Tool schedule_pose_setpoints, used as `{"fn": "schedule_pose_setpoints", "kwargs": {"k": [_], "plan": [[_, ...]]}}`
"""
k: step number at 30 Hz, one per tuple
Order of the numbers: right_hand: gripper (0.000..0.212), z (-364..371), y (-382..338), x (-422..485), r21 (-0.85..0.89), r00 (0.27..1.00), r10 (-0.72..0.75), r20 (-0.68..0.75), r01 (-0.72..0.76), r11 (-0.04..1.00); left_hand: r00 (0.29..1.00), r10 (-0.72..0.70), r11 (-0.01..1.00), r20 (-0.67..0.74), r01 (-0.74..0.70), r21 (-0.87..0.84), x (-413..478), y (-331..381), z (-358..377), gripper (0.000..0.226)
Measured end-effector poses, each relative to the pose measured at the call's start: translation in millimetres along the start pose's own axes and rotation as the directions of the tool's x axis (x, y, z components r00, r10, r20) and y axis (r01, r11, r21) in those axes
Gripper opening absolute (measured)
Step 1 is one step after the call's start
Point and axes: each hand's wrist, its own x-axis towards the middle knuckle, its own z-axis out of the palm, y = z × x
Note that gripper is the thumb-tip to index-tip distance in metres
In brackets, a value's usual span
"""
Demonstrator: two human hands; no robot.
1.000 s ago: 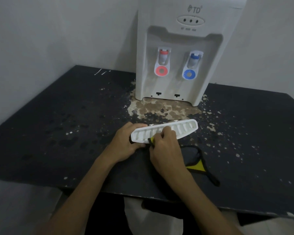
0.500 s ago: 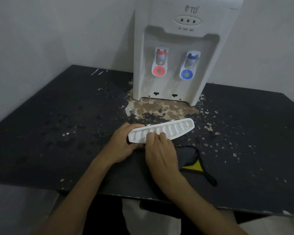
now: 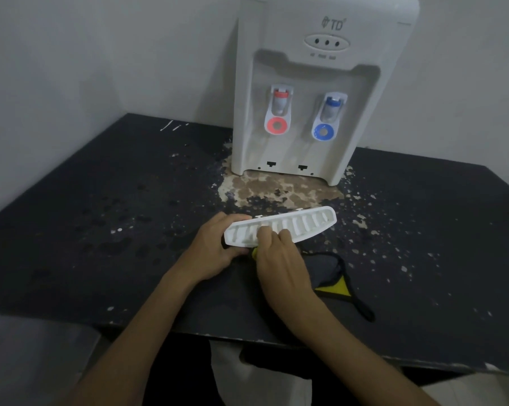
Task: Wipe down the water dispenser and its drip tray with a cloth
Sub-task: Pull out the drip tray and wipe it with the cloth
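Forearms reach in over the near edge of the desk (image 3: 101,230) and meet at the drip tray (image 3: 306,225). It's off the machine and held tilted over the dark top, slotted face toward the camera. Left grip (image 3: 212,253) is wrapped round the tray's left end, clamping it. Right grip (image 3: 279,265) has its fingers curled over the tray's near edge onto the slats, so it's closed on the tray too.

The cloth (image 3: 325,268), grey with black trim and a yellow patch, lies on the desk right under that hand and trails off to the right. A yellow scrap peeks out between the two hands. Can't tell if any of it is actually pinched under the palm.

I'd call this the tray-wiping step, with bare fingertips on the slats rather than fabric. The next move probably needs the cloth bunched under those fingers and dragged along the slots toward the right end, with the left grip keeping things steady.

Further back there's a peeled, blotchy patch (image 3: 276,191) on the desk, then the water dispenser (image 3: 320,68) against the wall. It has a red tap (image 3: 278,112), a blue tap (image 3: 326,118) and two small slots at its foot, presumably where the tray hooks in. The body will want a wipe too, I'd guess.
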Motion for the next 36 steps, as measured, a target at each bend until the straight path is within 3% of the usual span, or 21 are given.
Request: {"fn": "schedule_pose_setpoints", "kwargs": {"k": [4,6,8,11,14,20,26,29,31,33,36], "plan": [[0.024,-7.0,-5.9,11.0,-0.014,0.991,0.042,0.127,-0.041,0.999,1.0,0.001,1.0,0.002,-0.001,0.015,-0.5,1.1,-1.8,0.056],[0.023,-11.2,4.4,14.9,0.121,0.97,0.034,0.243,-0.065,0.991,1.0,-0.002,1.0,0.005,0.002,0.023,-0.1,1.9,-2.1,0.058],[0.022,-17.3,16.4,15.1,0.314,0.933,0.058,0.356,-0.178,0.933,1.0,-0.004,1.0,0.007,0.004,0.031,0.4,2.3,-2.3,0.059],[0.027,-18.2,29.4,7.7,0.484,0.943,0.063,0.327,-0.225,0.846,1.0,0.007,0.999,0.001,-0.007,0.041,1.5,0.5,-2.1,0.059],[0.027,-22.5,41.2,-5.9,0.583,0.964,0.165,0.209,-0.258,0.77,1.0,0.017,0.999,0.004,-0.017,0.047,1.8,-1.0,-1.6,0.06],[0.025,-27.0,64.5,-18.2,0.58,0.928,0.371,-0.033,-0.285,0.763,0.999,0.026,0.998,0.032,-0.027,0.051,0.3,0.2,-1.5,0.058],[0.031,-12.6,53.4,-4.8,0.604,0.942,0.312,-0.121,-0.179,0.776,0.999,0.027,0.998,0.046,-0.029,0.055,-0.5,0.9,-2.2,0.062],[0.037,-6.4,46.7,-0.1,0.5,0.97,0.201,-0.137,-0.107,0.859,0.999,0.028,0.998,0.044,-0.031,0.053,0.4,0.3,-2.1,0.062],[0.038,-2.5,40.6,-1.0,0.336,0.982,0.154,-0.111,-0.109,0.936,0.998,0.034,0.998,0.045,-0.036,0.048,0.8,0.2,-1.9,0.061],[0.031,1.0,34.4,-1.1,0.206,0.981,0.179,-0.08,-0.159,0.966,0.998,0.042,0.998,0.05,-0.045,0.048,0.6,-0.3,-1.8,0.061],[0.017,2.5,28.8,2.2,0.146,0.973,0.228,-0.038,-0.22,0.964,0.998,0.038,0.998,0.05,-0.04,0.05,0.1,-0.2,-1.1,0.06]]}}
